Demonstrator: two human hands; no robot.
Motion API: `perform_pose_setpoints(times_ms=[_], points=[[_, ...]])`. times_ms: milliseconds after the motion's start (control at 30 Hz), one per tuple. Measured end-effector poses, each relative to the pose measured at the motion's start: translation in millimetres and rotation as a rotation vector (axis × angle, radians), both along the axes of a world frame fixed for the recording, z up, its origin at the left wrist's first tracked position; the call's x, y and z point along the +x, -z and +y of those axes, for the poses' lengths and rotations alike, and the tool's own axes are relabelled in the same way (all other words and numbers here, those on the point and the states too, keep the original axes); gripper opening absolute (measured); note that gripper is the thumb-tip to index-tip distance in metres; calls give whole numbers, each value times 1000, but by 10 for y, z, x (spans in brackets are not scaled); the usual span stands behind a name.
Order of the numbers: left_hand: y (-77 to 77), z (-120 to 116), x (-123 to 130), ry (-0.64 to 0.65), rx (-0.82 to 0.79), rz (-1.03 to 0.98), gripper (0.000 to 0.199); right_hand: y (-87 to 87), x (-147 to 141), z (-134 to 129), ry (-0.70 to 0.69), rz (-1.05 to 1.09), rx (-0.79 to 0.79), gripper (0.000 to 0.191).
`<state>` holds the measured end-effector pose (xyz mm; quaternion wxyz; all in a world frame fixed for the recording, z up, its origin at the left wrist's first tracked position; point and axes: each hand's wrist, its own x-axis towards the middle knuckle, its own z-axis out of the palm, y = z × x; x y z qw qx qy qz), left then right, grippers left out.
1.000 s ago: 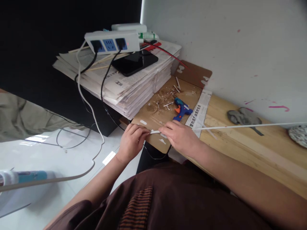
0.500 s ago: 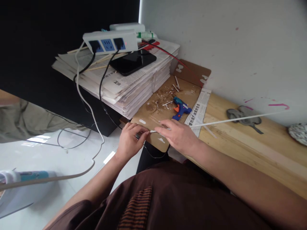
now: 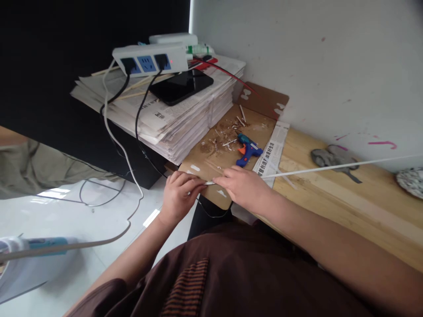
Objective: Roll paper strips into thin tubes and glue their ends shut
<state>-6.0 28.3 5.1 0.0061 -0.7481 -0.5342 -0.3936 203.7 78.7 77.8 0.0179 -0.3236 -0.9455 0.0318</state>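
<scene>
A long, thin white stick (image 3: 317, 169) runs from between my hands out to the right, across the wooden bench. My left hand (image 3: 181, 193) pinches its near end between thumb and fingers. Just beside it, my right hand (image 3: 245, 187) is closed round the stick, and a short white length shows between the two hands. Both are held above the front edge of a brown cardboard sheet (image 3: 214, 198). Beyond my right hand a blue glue gun (image 3: 248, 152) with an orange trigger lies on the cardboard, near scattered white scraps (image 3: 228, 142).
To the left rises a newspaper stack (image 3: 185, 136) carrying a black phone (image 3: 181, 86) and a white power strip (image 3: 150, 60). Its cables (image 3: 124, 152) hang down the left side. A grey flat object (image 3: 335, 159) lies on the wooden bench (image 3: 330, 207) by the wall.
The white stick has shifted rightward, its far end now reaching further along the wall. My right hand's fingers have closed more tightly, and the left hand's fingers have curled over.
</scene>
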Motion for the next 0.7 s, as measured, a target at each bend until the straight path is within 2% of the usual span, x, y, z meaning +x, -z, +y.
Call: perform_pose_setpoints(times_ms=[167,267,500,600,700], points=[[34,-33,-13,2,92,120,16,-59,-27,33,28,3,-61,24],[28,-40,-10,2,99,173,18,-61,-21,17,16,20,-32,24],[-48,-52,36,-15,-45,122,12,5,22,-53,-57,17,78,28],[-70,-74,48,1,-110,67,10,9,23,-103,-80,12,50,30],[-104,-106,38,59,-167,-9,8,-7,25,-164,-42,45,-48,25]])
